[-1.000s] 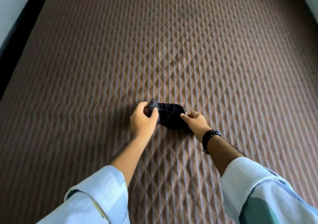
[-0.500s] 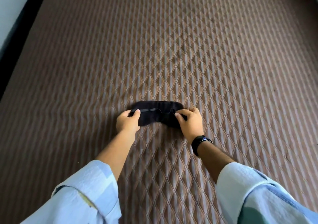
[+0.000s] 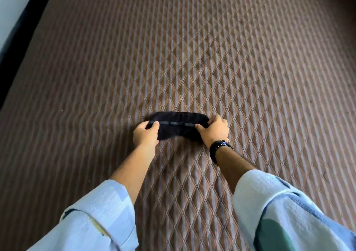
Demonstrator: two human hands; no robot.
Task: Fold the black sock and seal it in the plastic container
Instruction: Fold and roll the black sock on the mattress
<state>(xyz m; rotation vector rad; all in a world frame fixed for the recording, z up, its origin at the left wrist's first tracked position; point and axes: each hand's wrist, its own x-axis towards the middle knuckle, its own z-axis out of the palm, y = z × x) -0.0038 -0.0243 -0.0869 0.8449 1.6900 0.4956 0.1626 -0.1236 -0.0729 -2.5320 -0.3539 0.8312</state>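
The black sock lies stretched out sideways on the brown quilted mattress, a thin seam running along its length. My left hand pinches the sock's left end between thumb and fingers. At the sock's right end, my right hand grips the fabric; a black watch sits on that wrist. No plastic container shows in the head view.
The quilted surface stretches wide on all sides of the sock. A dark edge and a pale wall run along the far left. My light blue sleeves fill the lower corners.
The sock was bunched between my hands a second ago. My left hand has pulled leftward, and the sock now lies stretched out flat and long.
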